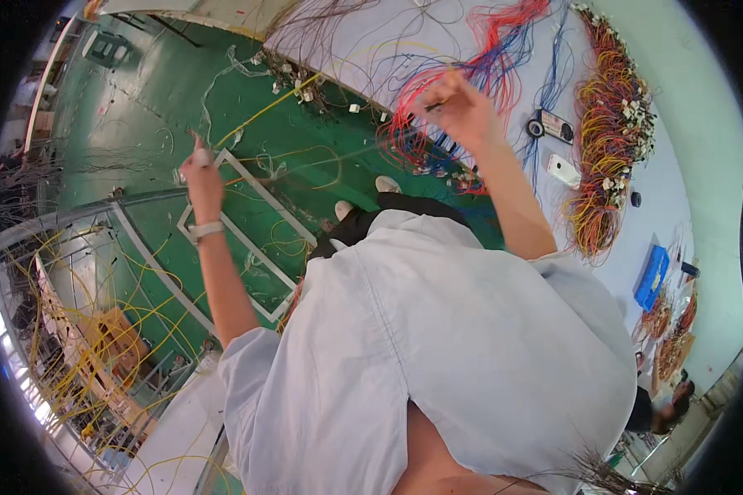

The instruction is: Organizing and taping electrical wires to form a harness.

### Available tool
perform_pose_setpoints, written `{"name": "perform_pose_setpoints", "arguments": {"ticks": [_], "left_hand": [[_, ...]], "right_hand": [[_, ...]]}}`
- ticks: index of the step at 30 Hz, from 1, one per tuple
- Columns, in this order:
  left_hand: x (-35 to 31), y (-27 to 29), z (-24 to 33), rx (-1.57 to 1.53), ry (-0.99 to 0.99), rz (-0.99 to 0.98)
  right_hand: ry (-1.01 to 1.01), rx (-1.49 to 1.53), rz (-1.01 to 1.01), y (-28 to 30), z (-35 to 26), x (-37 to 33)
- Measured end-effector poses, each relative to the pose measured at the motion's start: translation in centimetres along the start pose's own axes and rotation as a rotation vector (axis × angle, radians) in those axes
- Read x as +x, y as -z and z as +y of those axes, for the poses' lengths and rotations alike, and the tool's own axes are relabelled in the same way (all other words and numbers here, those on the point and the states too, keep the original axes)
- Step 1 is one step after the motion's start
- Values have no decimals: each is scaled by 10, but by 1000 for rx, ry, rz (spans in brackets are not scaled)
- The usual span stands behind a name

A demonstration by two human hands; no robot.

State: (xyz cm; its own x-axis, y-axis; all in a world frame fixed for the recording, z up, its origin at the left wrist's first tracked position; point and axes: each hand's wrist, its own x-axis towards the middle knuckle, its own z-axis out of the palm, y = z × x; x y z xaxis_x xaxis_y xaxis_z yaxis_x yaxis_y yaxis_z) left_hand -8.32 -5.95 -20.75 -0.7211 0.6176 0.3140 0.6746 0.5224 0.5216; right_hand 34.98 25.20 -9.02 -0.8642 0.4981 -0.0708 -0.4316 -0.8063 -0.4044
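Observation:
My left hand (203,180), with a pale band at the wrist, is raised over the green floor on the left. Its fingers are curled, apart from one that points up. A yellow wire (268,110) runs from beside these fingers toward the table edge; whether they grip it I cannot tell. My right hand (464,115) is up at the table's edge, fingers pinched around something small and dark, too blurred to name. Red and blue wires (504,62) spread over the white table (437,25) beyond and beside it.
On the table lie a black tape roll (537,128), a white phone (563,170), a blue box (652,276) and a thick bundle of yellow and red wires (594,165) with white connectors. A white frame (272,202) is low between my arms. Yellow cables (99,351) drape a rack at left.

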Motion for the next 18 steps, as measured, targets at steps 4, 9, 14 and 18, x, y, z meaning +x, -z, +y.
{"name": "perform_pose_setpoints", "arguments": {"ticks": [4, 9, 14, 18], "left_hand": [[-31, 4, 181, 585, -55, -82], [-45, 3, 228, -707, 652, -868], [-60, -27, 278, -1238, 253, -548], [-59, -37, 288, -1087, 80, -742]], "right_hand": [[-34, 6, 152, 7, 39, 13], [-74, -183, 93, -12, 62, 31], [-137, -325, 101, -33, 81, 35], [-249, -548, 241, -42, 84, 37]]}}
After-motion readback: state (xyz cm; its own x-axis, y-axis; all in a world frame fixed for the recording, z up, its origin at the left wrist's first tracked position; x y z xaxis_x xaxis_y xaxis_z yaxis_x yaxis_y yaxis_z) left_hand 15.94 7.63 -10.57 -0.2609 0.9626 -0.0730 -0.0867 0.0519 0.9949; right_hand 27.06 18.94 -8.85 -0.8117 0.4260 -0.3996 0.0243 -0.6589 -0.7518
